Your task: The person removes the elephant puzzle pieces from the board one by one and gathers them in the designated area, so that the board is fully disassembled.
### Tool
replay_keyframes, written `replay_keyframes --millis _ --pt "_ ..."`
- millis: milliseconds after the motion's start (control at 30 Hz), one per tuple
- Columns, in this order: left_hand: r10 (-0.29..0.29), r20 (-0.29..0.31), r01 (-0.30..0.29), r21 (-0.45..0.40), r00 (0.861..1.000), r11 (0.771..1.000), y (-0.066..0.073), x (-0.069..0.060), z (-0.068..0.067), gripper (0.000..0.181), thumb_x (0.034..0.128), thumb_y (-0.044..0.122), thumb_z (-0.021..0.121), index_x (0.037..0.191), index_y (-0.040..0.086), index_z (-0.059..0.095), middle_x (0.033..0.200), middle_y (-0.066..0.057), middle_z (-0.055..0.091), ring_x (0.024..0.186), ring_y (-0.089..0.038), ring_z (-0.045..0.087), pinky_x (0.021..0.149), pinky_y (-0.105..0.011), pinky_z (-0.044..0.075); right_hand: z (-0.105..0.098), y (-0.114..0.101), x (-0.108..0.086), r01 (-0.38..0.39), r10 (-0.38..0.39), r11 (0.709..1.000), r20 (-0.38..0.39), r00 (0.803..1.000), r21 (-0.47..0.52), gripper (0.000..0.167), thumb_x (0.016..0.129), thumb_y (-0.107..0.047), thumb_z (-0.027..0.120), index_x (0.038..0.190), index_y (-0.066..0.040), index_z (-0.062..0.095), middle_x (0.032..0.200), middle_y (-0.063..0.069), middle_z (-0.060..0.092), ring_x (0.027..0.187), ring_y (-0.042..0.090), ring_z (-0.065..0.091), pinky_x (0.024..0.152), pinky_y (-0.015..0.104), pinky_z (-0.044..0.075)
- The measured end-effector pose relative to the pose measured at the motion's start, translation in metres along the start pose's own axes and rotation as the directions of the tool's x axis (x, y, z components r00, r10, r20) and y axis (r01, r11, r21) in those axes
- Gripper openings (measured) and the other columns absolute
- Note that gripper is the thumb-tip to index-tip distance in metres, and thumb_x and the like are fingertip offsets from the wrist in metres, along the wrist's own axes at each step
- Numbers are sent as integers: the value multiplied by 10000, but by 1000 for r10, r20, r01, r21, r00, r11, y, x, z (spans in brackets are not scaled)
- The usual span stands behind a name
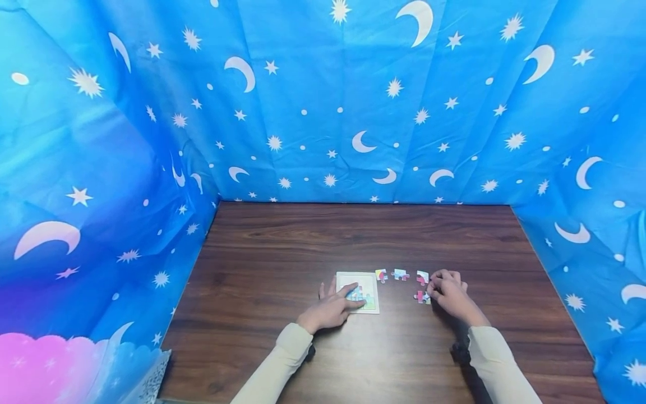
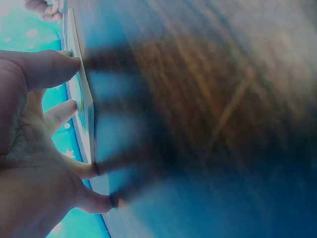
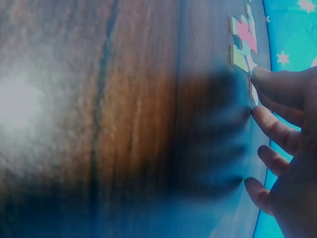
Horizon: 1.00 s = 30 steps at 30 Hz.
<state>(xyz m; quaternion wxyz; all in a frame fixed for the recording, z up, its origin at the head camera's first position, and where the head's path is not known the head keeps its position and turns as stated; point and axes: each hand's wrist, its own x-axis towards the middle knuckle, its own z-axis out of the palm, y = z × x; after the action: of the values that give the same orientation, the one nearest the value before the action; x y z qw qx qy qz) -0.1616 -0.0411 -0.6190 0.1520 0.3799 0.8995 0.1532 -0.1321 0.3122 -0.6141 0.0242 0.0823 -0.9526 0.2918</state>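
Note:
A square puzzle board with a pale frame [image 1: 374, 310] lies on the table, with colored pieces across its lower part. My left hand [image 1: 327, 312] rests on it, fingers spread; in the left wrist view that hand [image 2: 39, 134] has fingertips at the board's edge [image 2: 88, 124]. Right of the board, my right hand [image 1: 451, 293] bends over a red-and-white piece [image 1: 420, 297]. From the right wrist, the thumb and index finger of my right hand [image 3: 287, 134] pinch the edge of a pale piece [image 3: 254, 94], beside a pink piece [image 3: 246, 34]. The fingers partly hide it.
Three more pieces lie in a row right of the board: a yellow-and-red one [image 1: 381, 275], a pale blue one [image 1: 400, 274] and a red-and-white one [image 1: 422, 276]. Blue cloth [image 1: 313, 123] with moons and stars surrounds the brown wooden table [image 1: 262, 252] at the back and sides.

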Motion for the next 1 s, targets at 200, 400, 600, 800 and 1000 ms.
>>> replay_keyframes --millis 200,400,600,800,1000 --pt "-1 -2 1 -14 1000 1000 0 0 0 512 961 115 617 1414 354 600 1649 -19 283 1458 -590 0 1038 -822 119 1 2 4 26 -26 1000 5 1000 -12 198 873 0 713 751 -133 631 1027 142 565 1043 479 436 772 643 325" --pt "-4 4 4 -26 1000 1000 0 -1 0 512 960 103 609 1414 340 604 1646 -24 288 1457 -592 8 1042 -821 114 3 5 3 -5 5 1000 8 1000 -11 187 848 1 711 737 -125 628 993 131 564 1038 476 454 776 667 346" --pt "-21 1 21 -30 1000 999 -1 -3 1 501 972 107 595 1413 344 604 1651 -10 273 1464 -579 -3 1057 -809 100 5 5 -1 -11 12 1000 -6 1000 16 181 845 -2 716 742 -127 635 983 130 571 1028 454 461 794 657 335" --pt "-20 -8 20 -42 1000 999 -2 -3 4 492 968 116 593 1398 356 616 1671 -29 215 1474 -560 -15 1059 -806 104 9 -1 -3 -14 22 996 -88 996 87 175 848 24 724 754 -98 641 996 153 596 1038 446 452 830 650 303" --pt "-34 -15 33 -45 999 998 -2 0 6 469 976 135 585 1384 362 629 1686 -67 140 1484 -539 -15 1078 -786 108 24 -13 4 72 -60 996 -180 982 59 169 815 7 747 755 -118 650 963 110 627 985 370 487 805 567 358"
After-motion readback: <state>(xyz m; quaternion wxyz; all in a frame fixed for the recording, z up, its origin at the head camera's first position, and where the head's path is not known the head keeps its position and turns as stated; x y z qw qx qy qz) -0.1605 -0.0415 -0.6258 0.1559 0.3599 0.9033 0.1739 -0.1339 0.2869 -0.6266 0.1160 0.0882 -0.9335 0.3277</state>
